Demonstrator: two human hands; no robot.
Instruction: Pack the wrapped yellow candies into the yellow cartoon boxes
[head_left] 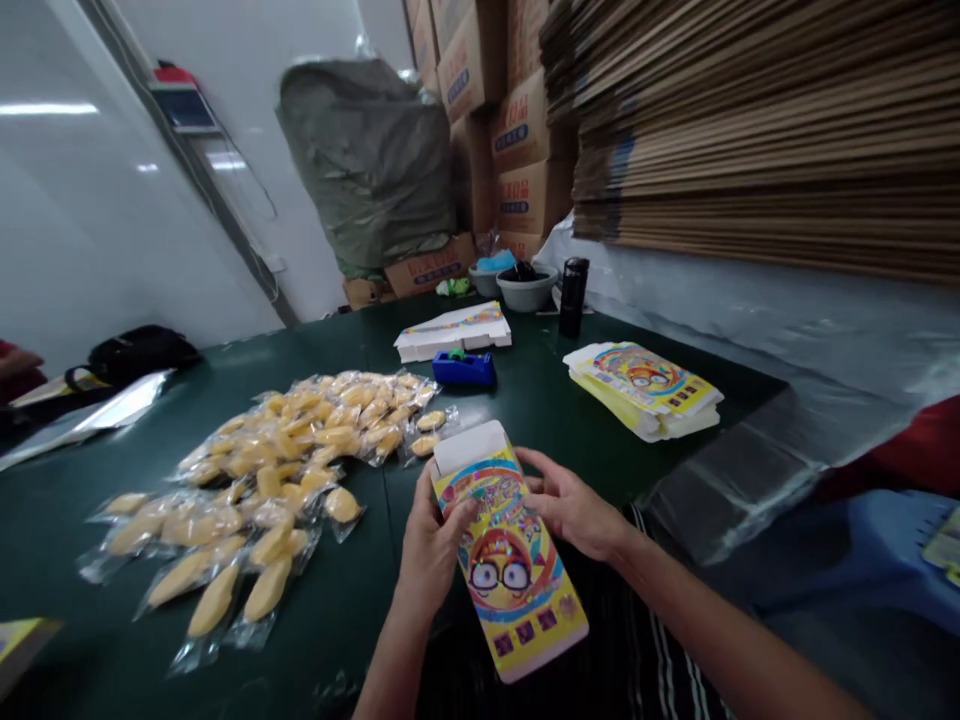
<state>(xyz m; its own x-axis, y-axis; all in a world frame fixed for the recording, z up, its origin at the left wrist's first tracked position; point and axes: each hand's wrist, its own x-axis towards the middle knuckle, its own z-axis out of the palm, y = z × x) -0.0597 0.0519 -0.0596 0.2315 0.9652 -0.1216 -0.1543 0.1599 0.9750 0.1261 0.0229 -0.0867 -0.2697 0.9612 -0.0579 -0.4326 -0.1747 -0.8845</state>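
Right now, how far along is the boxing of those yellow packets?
Done: nothing filled shows. In hand: the left hand and right hand hold one box, its top flap open; whether anything is inside can't be told. Left: a heap of packets lies on the table, and a stack of flat boxes waits beyond.

- The left hand (431, 545) was bare, with no glove, ring or watch showing.
- The right hand (574, 510) was bare too, its wrist free of any band.
- Both forearms were uncovered as far as the picture's lower edge, with no sleeve in view.
- Between the arms lay dark clothing (637, 640) with thin white stripes.
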